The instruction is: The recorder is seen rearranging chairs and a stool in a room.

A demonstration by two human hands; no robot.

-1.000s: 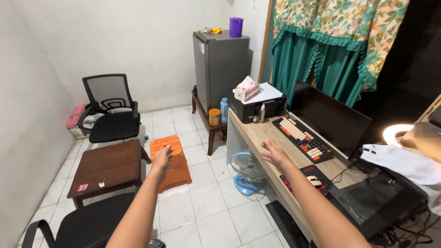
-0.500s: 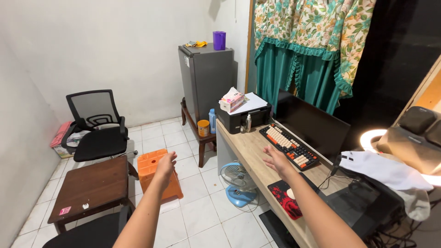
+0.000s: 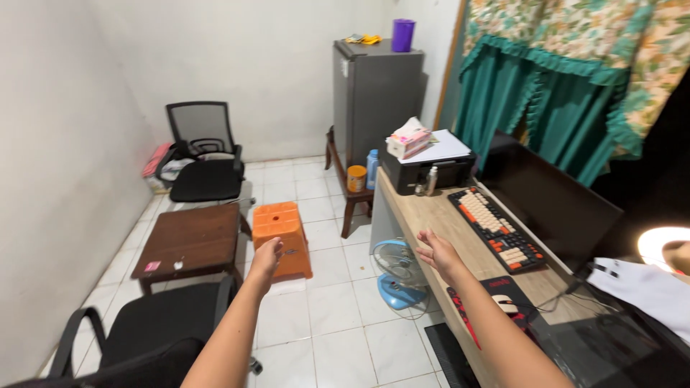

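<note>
both hands empty, each grip released — left hand (image 3: 266, 256) above orange stool (image 3: 281, 228), right hand (image 3: 437, 253) over desk (image 3: 438, 219).

**What we are not seeing**

We are losing the near office chair (image 3: 136, 338) past the bottom edge, and the white cloth (image 3: 647, 287) past the right. Our left hand (image 3: 267, 256) is covering part of the orange stool (image 3: 280, 226). The small items on the fridge (image 3: 377, 93) are staying too small to identify.
</note>
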